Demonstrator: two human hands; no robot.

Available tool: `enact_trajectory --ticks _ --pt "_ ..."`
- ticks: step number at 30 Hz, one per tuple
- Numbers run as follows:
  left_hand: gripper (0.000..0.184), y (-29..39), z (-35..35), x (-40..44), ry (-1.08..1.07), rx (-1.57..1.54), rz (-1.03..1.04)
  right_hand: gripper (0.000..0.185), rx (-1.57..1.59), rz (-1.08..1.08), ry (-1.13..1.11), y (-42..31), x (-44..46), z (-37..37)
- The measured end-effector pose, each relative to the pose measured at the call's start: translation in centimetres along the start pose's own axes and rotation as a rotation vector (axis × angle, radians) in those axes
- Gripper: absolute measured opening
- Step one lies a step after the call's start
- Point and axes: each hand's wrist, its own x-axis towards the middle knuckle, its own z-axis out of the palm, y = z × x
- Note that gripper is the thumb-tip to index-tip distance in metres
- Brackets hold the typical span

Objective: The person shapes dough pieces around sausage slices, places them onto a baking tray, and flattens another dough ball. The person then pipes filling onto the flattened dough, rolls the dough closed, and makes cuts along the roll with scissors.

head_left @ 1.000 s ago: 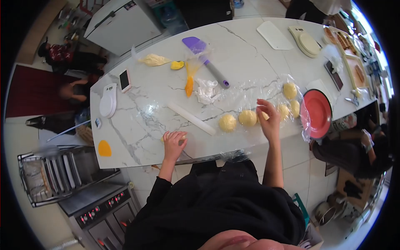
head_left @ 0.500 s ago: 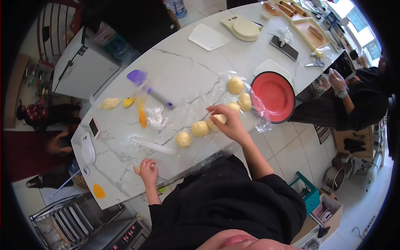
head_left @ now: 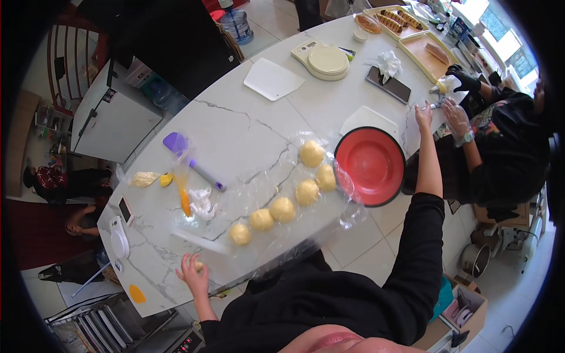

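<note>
My left hand is at the near left table edge, fingers curved around a small piece of dough between thumb and forefinger. A whitish stick, blurred, lies just beyond it. My right hand is stretched to the far right, fingers apart, close beside the scissors; whether it touches them is unclear. Several round dough balls, one of them nearest the stick, lie in a row on clear plastic film. At the row's right end is a red plate with a black rim.
A co-worker's gloved hand and black-gloved hand are beside my right hand. Around the table lie a purple spatula, piping bags, crumpled tissue, a cream scale, a phone and bread trays.
The view has turned and shifted right. My right hand has left the dough balls and reached across past the red plate to the scissors. My left hand stays near the left edge, its fingers more spread.
</note>
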Motion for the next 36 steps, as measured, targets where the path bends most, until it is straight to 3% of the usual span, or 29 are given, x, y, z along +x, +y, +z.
enact_trajectory --ticks 3,5,7,10,14,18,21,25,27,29,30,31,32,33,35,36 --pt "0.034 0.5 -0.1 0.1 0.049 0.028 -0.035 0.066 -0.177 0.111 0.063 0.1 3.3 -0.2" --pt "0.033 0.8 0.0 0.3 0.080 0.029 -0.041 0.070 -0.299 0.439 0.199 -1.1 4.2 -0.5" --pt "0.033 1.4 0.2 0.6 0.105 0.036 -0.024 0.071 -0.145 0.483 0.097 1.5 6.2 0.0" --pt "0.033 2.1 0.3 1.0 0.104 -0.015 -0.024 0.057 -0.126 0.579 0.032 5.2 9.3 1.9" --pt "0.033 2.7 -0.4 1.8 0.113 -0.069 0.002 0.025 0.335 0.557 -0.352 6.6 9.1 -0.3" --pt "0.032 2.1 -0.8 2.0 0.159 -0.120 0.015 0.012 1.153 0.732 -0.332 5.3 6.9 -2.8" --pt "0.030 0.9 -1.0 1.7 0.196 -0.190 -0.014 0.008 1.589 0.692 -0.770 4.9 6.3 -6.2" --pt "0.028 -0.7 -1.6 1.4 0.282 -0.297 0.004 0.011 1.696 0.617 -0.653 -0.7 -0.5 -10.1" --pt "0.027 -1.8 -1.9 0.9 0.332 -0.396 0.002 0.014 1.620 0.486 -0.608 -5.4 -7.5 -11.9" --pt "0.029 -1.8 -2.9 0.6 0.294 -0.634 -0.038 0.017 1.596 0.213 -0.646 -14.5 -17.6 -14.4" --pt "0.031 -1.8 -3.5 0.4 0.275 -0.747 -0.056 0.021 1.554 0.051 -0.884 -18.2 -22.7 -16.1" --pt "0.037 -2.0 -3.2 0.2 0.206 -0.978 -0.002 0.022 1.356 0.025 -0.993 -21.8 -27.8 -17.4" --pt "0.045 -1.6 -3.3 0.2 0.135 -1.205 0.059 0.025 1.158 -0.117 -1.269 -24.3 -31.8 -17.5" --pt "0.064 -0.9 -3.9 -0.1 0.017 -1.370 0.126 0.019 0.989 -0.116 -1.480 -27.0 -36.7 -18.0" --pt "0.082 0.1 -5.2 -0.8 -0.142 -1.419 0.370 0.015 1.008 -0.390 -1.889 -31.5 -46.7 -16.7" --pt "0.084 0.1 -6.2 -1.3 -0.205 -1.396 0.493 0.021 0.923 -0.383 -2.084 -34.0 -51.0 -17.1"
